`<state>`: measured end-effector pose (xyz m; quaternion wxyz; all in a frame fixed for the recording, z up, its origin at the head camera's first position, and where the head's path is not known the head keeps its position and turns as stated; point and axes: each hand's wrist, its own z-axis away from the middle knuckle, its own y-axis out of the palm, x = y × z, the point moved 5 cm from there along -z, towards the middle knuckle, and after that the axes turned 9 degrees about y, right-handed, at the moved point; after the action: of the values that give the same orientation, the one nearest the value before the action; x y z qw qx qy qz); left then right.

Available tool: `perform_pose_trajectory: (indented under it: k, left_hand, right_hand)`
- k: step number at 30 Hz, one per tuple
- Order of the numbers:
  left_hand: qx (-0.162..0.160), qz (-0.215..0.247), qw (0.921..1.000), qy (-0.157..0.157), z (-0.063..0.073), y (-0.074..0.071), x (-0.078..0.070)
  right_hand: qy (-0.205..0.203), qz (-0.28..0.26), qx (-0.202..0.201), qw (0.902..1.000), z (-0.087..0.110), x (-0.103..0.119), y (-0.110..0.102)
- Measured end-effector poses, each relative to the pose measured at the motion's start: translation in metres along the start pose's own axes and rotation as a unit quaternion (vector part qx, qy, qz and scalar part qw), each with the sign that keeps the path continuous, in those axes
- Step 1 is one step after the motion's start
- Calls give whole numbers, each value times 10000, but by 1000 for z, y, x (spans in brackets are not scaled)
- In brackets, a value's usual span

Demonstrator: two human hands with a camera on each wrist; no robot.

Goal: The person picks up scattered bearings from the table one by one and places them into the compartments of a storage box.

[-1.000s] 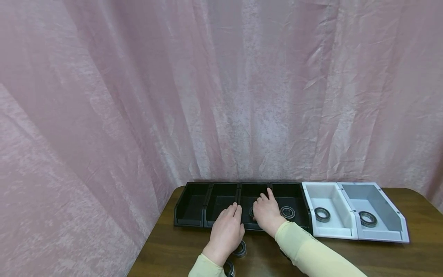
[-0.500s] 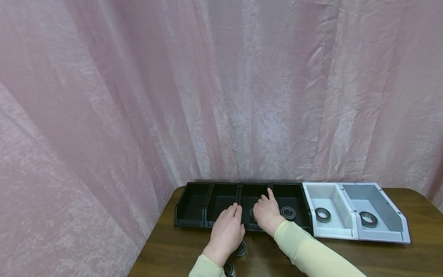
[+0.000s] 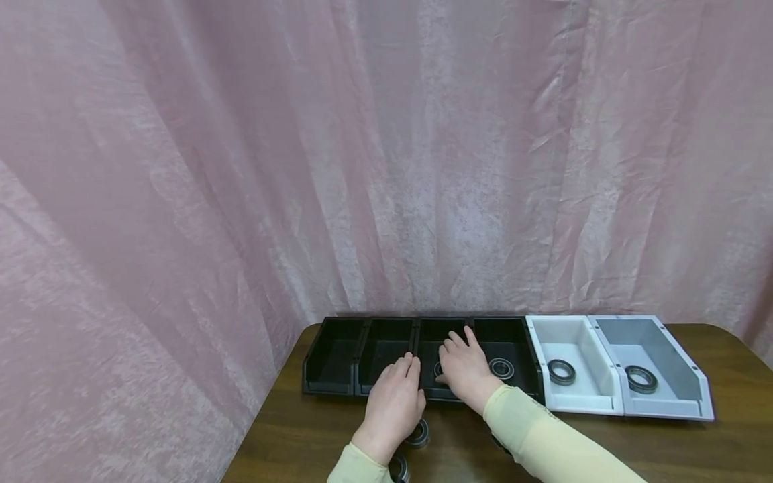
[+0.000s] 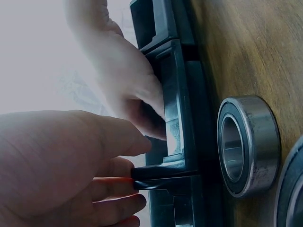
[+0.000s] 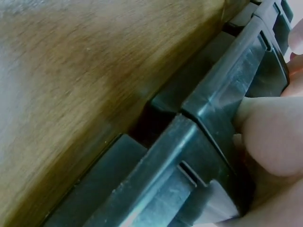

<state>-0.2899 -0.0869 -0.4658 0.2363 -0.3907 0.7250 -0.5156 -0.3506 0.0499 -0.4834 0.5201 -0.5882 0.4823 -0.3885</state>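
Note:
My right hand (image 3: pixel 465 369) reaches into the third black bin (image 3: pixel 443 329) from the left, thumb and fingers spread apart over a bearing (image 3: pixel 437 369) that the hand partly covers. The fingers of my left hand (image 3: pixel 392 406) lie straight beside each other, tips at the divider between the second and third black bins. In the left wrist view, that hand touches the bin's edge, with the right hand (image 4: pixel 118 75) beyond it. Two more bearings, one nearer the bins (image 4: pixel 260 146) and one partly out of frame (image 4: pixel 293 189), stand on the table below the left hand.
The fourth black bin holds a bearing (image 3: pixel 510 369). Right of it, a white bin (image 3: pixel 598 402) and a grey bin (image 3: pixel 670 408) hold one bearing each. All the bins form a row on the wooden table (image 3: pixel 278 429), before a pink curtain (image 3: pixel 386 168).
My right hand's fingers have spread apart from a closer curl, and the thumb shows more clearly. The left hand stays in place. The head view has shifted slightly.

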Motion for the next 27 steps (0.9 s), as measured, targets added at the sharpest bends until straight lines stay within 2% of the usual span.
perform_pose_trajectory:
  k: [5,12,20,27]
  left_hand:
    - [82,76,9999,-42,1,-2,-1]
    - [25,40,10000,-69,1,-4,-1]
    - [-20,20,10000,-58,1,-2,-1]
    - [-21,36,10000,-74,-1,-1,-1]
  right_hand:
    - [-53,-393,-106,9992,6,-5,-9]
    - [-27,-604,-365,9975,15,-12,-24]
    - [69,-841,-462,9954,30,-19,-36]
    - [21,-864,-898,9922,47,-31,-46]
